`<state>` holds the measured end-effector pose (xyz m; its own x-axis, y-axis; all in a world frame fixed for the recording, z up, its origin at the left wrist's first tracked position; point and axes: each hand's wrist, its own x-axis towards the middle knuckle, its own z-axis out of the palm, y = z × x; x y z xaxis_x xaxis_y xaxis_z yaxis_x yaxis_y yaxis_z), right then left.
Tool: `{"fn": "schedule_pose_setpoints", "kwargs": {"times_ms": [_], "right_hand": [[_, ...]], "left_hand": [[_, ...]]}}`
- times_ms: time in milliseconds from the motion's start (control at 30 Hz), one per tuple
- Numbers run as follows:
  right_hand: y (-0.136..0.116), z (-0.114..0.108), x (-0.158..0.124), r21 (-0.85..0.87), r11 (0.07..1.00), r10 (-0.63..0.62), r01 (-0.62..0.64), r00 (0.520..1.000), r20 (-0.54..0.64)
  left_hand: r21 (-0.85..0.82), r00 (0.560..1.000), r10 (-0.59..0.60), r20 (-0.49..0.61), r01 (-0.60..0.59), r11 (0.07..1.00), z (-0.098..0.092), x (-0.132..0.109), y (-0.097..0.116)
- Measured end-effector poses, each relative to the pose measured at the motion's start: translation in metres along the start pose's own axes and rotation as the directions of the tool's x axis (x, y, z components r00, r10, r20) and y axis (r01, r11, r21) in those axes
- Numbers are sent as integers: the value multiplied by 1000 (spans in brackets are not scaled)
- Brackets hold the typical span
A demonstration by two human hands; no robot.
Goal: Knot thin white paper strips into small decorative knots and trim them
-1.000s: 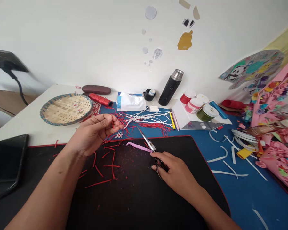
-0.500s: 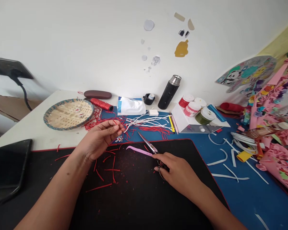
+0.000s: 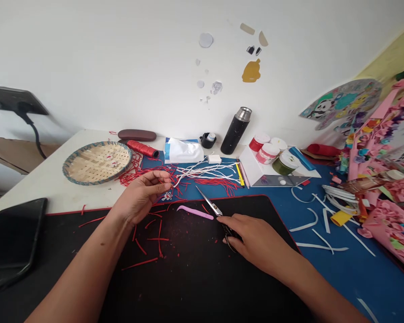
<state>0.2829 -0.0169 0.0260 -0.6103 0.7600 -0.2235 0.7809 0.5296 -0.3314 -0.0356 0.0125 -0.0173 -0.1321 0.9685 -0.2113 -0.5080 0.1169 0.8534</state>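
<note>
My left hand is raised over the back edge of the black mat, with thumb and fingers pinched together. Whatever is between those fingertips is too small or hidden to make out. Just beyond them is a small white and red cord flower. My right hand rests around the handles of a pair of scissors, whose blades point away to the upper left. Beside the blades lies a pink curved tool. Several red cord snippets are scattered on the mat between my hands.
White cords and red cords lie behind the mat. A woven basket, a red thread spool, a black flask and paint jars stand farther back. A phone lies left; white paper strips lie right.
My right hand has shifted slightly right, and the scissors with it by a little. The red bit seen at my left fingertips before no longer shows. The whole view has tilted slightly.
</note>
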Motion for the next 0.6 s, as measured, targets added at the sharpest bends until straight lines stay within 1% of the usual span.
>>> {"fn": "schedule_pose_setpoints", "kwargs": {"times_ms": [167, 267, 400, 433, 467, 500, 533, 600], "right_hand": [[4, -2, 0, -38, 999, -2, 1, 999, -43], [1, -1, 1, -49, 999, 2, -4, 999, -50], [-9, 6, 6, 13, 1000, -8, 9, 997, -71], [-12, 9, 8, 38, 999, -24, 28, 997, -79], [-15, 12, 10, 59, 997, -46, 51, 995, -90], [-18, 15, 13, 77, 994, -69, 77, 992, -106], [-21, 18, 17, 89, 991, -93, 103, 989, -112], [-28, 22, 25, 102, 985, -127, 140, 984, -127]], "left_hand": [[3, 999, 13, -41, -12, 1000, -3, 3, -1], [9, 999, 17, -46, -17, 1000, -5, 5, -1], [44, 996, 57, -62, -54, 998, -6, 6, -1], [84, 994, 87, -70, -81, 993, -5, 5, 0], [162, 988, 130, -81, -115, 980, -5, 4, 2], [277, 978, 184, -96, -152, 949, -5, 3, 3], [415, 962, 251, -109, -186, 891, -4, 2, 5], [673, 911, 400, -103, -232, 702, -4, 0, 9]]}}
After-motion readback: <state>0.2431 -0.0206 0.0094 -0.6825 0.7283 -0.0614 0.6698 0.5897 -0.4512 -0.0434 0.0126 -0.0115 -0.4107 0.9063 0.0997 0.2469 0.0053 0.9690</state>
